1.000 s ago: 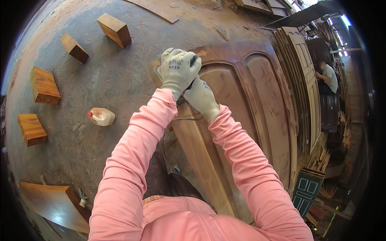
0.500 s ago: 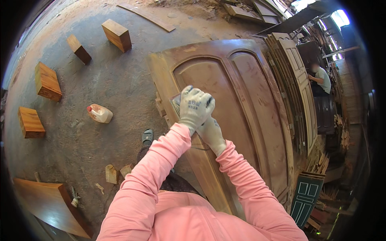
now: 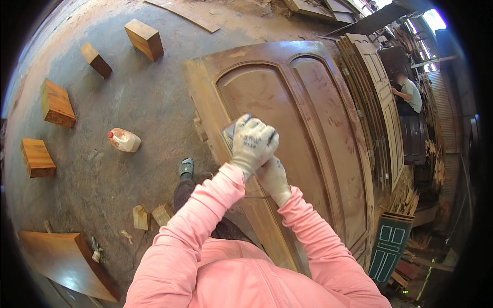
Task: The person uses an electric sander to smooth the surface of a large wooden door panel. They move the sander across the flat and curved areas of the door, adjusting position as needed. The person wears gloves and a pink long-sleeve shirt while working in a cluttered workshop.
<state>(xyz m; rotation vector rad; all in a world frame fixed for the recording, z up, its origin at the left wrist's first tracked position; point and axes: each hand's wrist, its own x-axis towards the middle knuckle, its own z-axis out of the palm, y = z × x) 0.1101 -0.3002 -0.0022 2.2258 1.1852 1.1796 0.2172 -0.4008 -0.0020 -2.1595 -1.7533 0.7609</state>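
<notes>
A large brown panelled wooden door [image 3: 264, 100] lies in front of me, its raised mouldings curving round the panels. My left hand [image 3: 254, 145], in a pale work glove, is closed on top of a sander [image 3: 227, 133]. Only a flat grey corner of that tool shows beside the glove, over the door's left frame board. Just behind and below, my gloved right hand [image 3: 273, 179] is closed against the left one; its fingertips are mostly hidden. A thin dark cord [image 3: 255, 197] runs by the right wrist.
On the floor to the left stand several wooden blocks [image 3: 57, 102] and a whitish jug [image 3: 124, 140] with a red cap. A curved wooden panel [image 3: 64, 259] is at lower left. Stacked doors [image 3: 377, 92], a green door [image 3: 391, 246] and a seated person [image 3: 408, 95] are at right.
Both hands and the sander have shifted slightly toward me along the door's left frame board, and the left hand has tilted a little. My view has also moved slightly.
</notes>
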